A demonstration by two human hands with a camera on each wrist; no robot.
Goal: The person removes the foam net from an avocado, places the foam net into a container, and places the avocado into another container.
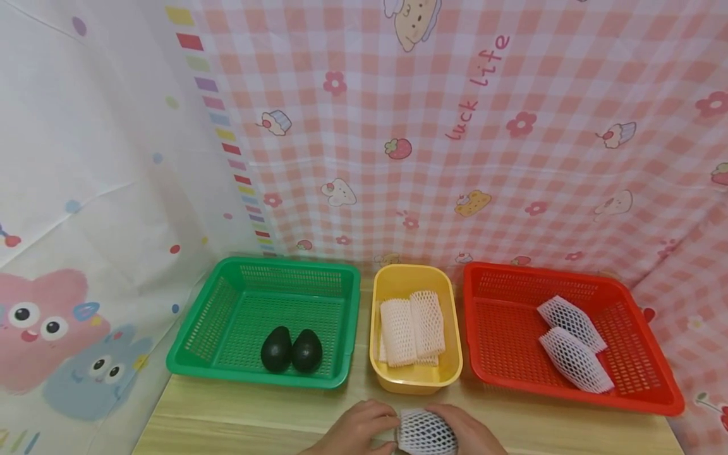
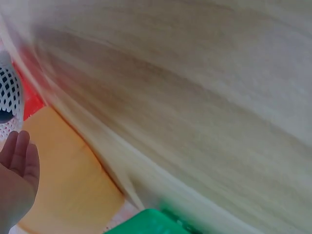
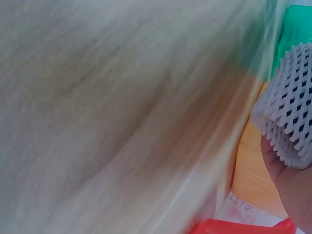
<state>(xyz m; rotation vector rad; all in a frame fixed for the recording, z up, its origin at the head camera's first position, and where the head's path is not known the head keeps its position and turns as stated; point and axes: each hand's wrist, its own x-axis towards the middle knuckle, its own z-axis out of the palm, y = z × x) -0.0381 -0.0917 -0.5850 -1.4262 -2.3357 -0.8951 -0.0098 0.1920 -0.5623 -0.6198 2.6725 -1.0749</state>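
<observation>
Near the table's front edge, my right hand holds a dark avocado inside a white foam net sleeve, its fingers wrapped around the right side. In the right wrist view the sleeve rests against the palm, its open end showing. My left hand is at the sleeve's left end, thumb and fingers apart. The left wrist view shows those fingers fairly straight, right beside the netting, where the avocado's dark end peeks out. Two bare avocados lie in the green basket.
A yellow bin in the middle holds several flat foam net sleeves. To the right, a red basket contains two netted avocados. The baskets stand along a checked cloth backdrop on the wooden table.
</observation>
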